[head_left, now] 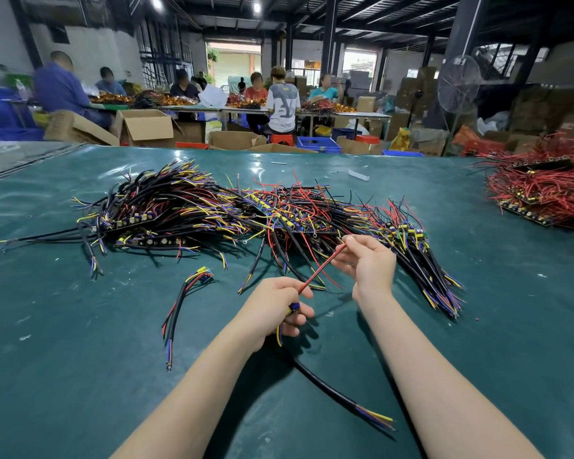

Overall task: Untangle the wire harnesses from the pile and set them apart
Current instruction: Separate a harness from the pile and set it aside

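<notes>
Red wire [322, 265] diag, low-left in L hand [275, 306] grip, up-right tip in R hand [367, 260] pinch

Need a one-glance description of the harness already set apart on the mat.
On the green table mat, look nearer than the big tangled pile. Left of the left hand lies a lone harness, clear of every other wire. Only it is both unheld and separate: one curved black-and-red strand, yellow-blue tip.
</notes>
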`<action>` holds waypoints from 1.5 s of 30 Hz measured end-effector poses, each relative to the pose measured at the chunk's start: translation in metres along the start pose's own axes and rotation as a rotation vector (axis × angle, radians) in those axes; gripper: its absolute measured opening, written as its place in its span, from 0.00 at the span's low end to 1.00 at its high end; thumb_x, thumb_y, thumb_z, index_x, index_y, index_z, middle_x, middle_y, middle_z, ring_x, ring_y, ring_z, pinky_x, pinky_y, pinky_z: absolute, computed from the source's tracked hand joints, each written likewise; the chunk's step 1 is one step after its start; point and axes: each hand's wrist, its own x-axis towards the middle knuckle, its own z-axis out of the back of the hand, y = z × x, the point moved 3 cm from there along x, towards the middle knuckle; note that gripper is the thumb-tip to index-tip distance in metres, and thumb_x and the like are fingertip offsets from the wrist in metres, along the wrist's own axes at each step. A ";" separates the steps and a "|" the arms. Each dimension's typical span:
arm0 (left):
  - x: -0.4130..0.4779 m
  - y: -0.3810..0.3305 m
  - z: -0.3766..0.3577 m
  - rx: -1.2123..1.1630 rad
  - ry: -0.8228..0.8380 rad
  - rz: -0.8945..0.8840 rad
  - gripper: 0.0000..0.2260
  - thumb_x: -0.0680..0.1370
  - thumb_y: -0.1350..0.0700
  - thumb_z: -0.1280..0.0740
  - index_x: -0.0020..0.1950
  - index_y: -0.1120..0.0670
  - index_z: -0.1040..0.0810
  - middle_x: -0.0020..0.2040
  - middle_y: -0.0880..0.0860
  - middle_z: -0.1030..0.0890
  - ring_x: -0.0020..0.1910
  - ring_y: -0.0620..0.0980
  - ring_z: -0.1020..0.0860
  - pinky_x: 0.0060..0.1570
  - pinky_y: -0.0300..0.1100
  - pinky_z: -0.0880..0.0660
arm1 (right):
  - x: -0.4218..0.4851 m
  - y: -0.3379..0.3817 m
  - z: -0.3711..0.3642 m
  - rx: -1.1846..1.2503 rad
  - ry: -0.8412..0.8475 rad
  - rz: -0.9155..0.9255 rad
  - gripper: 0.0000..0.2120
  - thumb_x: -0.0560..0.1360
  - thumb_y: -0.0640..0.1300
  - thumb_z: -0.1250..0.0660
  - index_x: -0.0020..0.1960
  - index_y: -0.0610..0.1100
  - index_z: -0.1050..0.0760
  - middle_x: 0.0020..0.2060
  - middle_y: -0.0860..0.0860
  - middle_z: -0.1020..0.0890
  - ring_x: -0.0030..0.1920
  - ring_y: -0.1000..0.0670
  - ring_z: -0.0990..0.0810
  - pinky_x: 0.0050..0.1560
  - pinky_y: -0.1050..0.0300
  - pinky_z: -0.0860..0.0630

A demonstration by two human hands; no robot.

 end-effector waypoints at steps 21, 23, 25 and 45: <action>0.001 -0.014 0.053 -0.489 -0.134 -0.235 0.09 0.78 0.65 0.41 0.41 0.53 0.32 0.41 0.53 0.18 0.33 0.44 0.24 0.34 0.34 0.28 | -0.052 -0.020 -0.050 -0.673 0.839 0.045 0.06 0.76 0.33 0.38 0.46 0.40 0.23 0.28 0.49 0.24 0.20 0.61 0.34 0.23 0.73 0.39; 0.000 -0.015 0.057 -0.415 -0.078 -0.215 0.09 0.77 0.66 0.40 0.41 0.53 0.29 0.40 0.53 0.17 0.34 0.43 0.20 0.36 0.33 0.24 | -0.049 -0.018 -0.047 -0.703 0.829 0.077 0.06 0.75 0.34 0.37 0.47 0.36 0.21 0.28 0.50 0.25 0.21 0.61 0.35 0.25 0.72 0.39; -0.001 -0.016 0.063 -0.413 -0.031 -0.189 0.08 0.77 0.66 0.40 0.42 0.54 0.28 0.38 0.52 0.16 0.35 0.44 0.18 0.37 0.34 0.22 | -0.046 -0.018 -0.044 -0.724 0.804 0.086 0.06 0.75 0.35 0.36 0.46 0.35 0.20 0.28 0.51 0.24 0.26 0.60 0.33 0.28 0.70 0.36; -0.003 -0.011 0.067 0.115 -0.133 -0.254 0.09 0.74 0.68 0.35 0.39 0.55 0.22 0.36 0.56 0.21 0.35 0.49 0.22 0.42 0.39 0.20 | -0.039 -0.021 -0.038 -0.893 0.645 0.023 0.12 0.71 0.42 0.29 0.30 0.50 0.24 0.22 0.56 0.30 0.28 0.55 0.35 0.36 0.57 0.38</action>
